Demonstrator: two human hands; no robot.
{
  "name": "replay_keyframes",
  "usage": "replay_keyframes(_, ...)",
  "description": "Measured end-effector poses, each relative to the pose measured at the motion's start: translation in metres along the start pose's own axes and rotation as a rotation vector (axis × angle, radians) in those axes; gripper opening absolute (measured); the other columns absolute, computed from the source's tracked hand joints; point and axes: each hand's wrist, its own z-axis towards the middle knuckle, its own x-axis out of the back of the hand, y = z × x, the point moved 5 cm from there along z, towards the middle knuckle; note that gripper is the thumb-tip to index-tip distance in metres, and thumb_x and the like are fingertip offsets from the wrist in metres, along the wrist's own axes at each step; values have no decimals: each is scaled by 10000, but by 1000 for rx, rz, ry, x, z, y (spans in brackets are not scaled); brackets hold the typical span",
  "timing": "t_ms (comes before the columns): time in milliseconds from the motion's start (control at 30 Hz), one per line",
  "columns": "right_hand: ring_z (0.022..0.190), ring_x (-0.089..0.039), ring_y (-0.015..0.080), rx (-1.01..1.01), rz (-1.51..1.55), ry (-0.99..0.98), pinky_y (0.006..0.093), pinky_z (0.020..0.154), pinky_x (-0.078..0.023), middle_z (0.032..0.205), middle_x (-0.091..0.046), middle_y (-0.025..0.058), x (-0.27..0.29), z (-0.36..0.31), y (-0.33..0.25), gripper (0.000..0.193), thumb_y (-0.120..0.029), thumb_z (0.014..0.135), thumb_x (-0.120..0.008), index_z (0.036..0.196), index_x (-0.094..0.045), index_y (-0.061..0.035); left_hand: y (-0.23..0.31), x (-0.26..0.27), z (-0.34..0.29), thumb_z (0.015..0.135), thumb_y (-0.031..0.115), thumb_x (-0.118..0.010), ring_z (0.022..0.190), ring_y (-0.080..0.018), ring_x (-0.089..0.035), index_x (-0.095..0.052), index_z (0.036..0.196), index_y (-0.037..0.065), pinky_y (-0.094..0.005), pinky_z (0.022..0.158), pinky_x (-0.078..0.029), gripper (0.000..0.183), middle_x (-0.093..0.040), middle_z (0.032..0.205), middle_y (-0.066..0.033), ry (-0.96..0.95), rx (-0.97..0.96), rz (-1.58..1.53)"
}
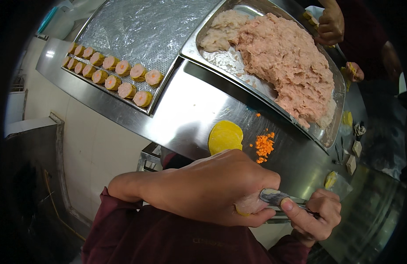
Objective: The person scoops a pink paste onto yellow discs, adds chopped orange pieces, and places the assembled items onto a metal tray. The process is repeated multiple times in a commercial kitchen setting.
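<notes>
My left hand (212, 182) is closed around a dumpling (249, 203) of pink minced meat, with a bit of yellow wrapper at its lower edge. In my right hand (316, 215) is a narrow metal spatula (274, 196) smeared with meat; its tip is at the filling, and my thumb lies along it. Beyond my left hand, round yellow wrappers (225, 137) lie on the steel table (192, 116), partly hidden by the hand. Beside them is a small heap of diced carrot (264, 145).
A deep steel pan of minced meat (285, 61) spans the far right. At the far left, a film-covered tray (155, 26) bears two rows of finished dumplings (123, 68). Across the pan, another person's hand (330, 25) holds a dumpling. Yellow wrappers in plastic (331, 180) lie at right.
</notes>
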Motion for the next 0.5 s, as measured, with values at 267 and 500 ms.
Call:
replay_keyframes(267, 466, -319, 82, 43, 68, 40, 280, 444, -177, 741, -333, -31, 0, 1, -1, 316, -167, 681, -903, 992, -890, -221, -2, 0, 1, 894, 196, -875, 701, -324, -703, -605, 897, 85, -400, 580, -498, 292, -668, 759, -84, -18, 33, -115)
replay_keyframes(500, 481, -330, 80, -64, -65, -29, 255, 440, -206, 704, -272, -44, -4, 8, 2, 454, -115, 624, -945, 1052, -898, -258, -4, 13, -6, 865, 248, -868, 702, -406, -674, -600, 847, 44, -456, 617, -493, 338, -644, 704, -145, 130, 3, 15)
